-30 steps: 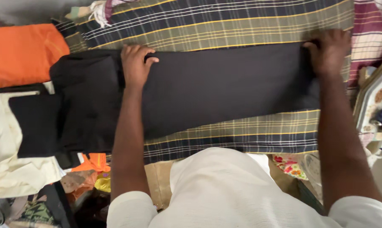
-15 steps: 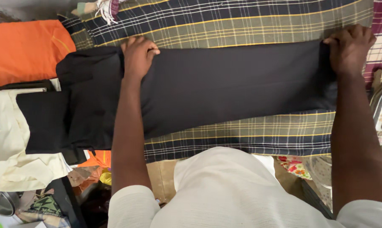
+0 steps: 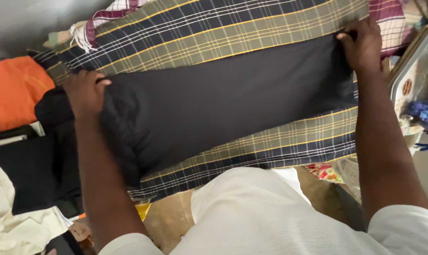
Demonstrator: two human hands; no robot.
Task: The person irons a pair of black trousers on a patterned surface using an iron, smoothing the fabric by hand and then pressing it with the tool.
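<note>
A long black garment (image 3: 223,101) lies stretched across a checked cloth (image 3: 214,33) of dark blue, olive and yellow that covers the work surface. My left hand (image 3: 85,92) grips the garment at its left part, where the fabric bunches and lifts. My right hand (image 3: 361,45) pinches the garment's far right end near the top corner. The rest of the black garment hangs off to the left over the edge (image 3: 34,170).
An orange cloth (image 3: 13,97) lies at the far left, with cream fabric (image 3: 15,226) below it. A red checked cloth (image 3: 393,21) shows at the top right. Beside it on the right stands a white machine-like object (image 3: 415,75) with blue fabric (image 3: 424,113).
My left hand has lifted and gathered the garment's left part, folding it over toward the right. The view has tilted, and my right hand still holds the right end.
</note>
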